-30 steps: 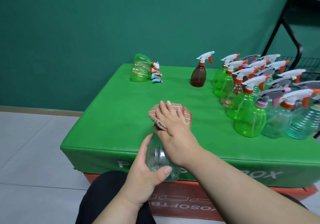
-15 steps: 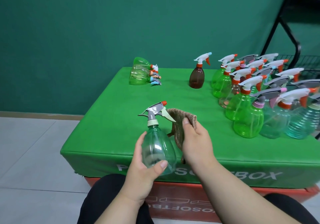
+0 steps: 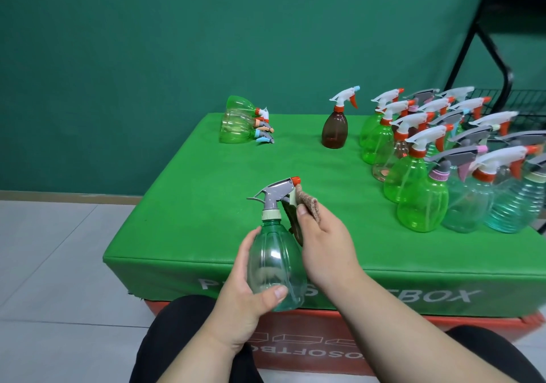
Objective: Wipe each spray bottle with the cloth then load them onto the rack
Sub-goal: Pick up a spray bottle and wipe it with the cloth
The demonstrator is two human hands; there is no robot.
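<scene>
Now L hand (image 3: 236,303) wraps the clear bottle (image 3: 274,264), R hand (image 3: 328,243) pinches cloth (image 3: 310,205) by its trigger; hard wipe could twist bottle loose, onto floor (image 3: 59,264).

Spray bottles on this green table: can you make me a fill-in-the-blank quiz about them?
The right hand holds the wiping ___.
The left hand grips a clear bottle with a ___ spray head.
The lone bottle standing apart is ___.
The far-left green bottles lie on their ___.
Missing: cloth, grey, brown, sides.
</scene>
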